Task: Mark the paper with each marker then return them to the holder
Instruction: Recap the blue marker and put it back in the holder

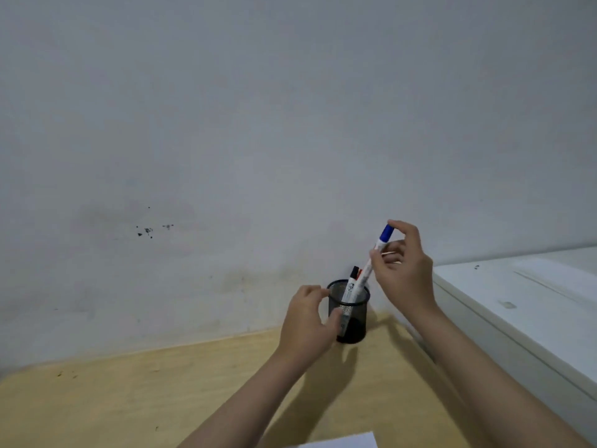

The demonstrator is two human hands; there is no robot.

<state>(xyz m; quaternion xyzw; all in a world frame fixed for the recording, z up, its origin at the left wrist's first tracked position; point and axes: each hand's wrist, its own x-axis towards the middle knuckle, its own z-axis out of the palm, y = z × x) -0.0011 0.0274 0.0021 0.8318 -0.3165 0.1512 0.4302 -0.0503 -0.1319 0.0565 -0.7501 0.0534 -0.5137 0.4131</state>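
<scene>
right hand (405, 270) raised, grip pinched on the blue marker (371, 263) tilted into the holder (349, 310); left hand (307, 321) cupping the holder, grip clasped on it

Wooden table (135, 392) bears mesh holder (349, 315) and, seemingly, paper (349, 442).

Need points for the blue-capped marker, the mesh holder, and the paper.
blue-capped marker (371, 266), head view, on the white barrel below the cap.
mesh holder (355, 321), head view, on the front of its black wall.
paper (352, 442), head view, on the white corner showing at the bottom edge.
</scene>
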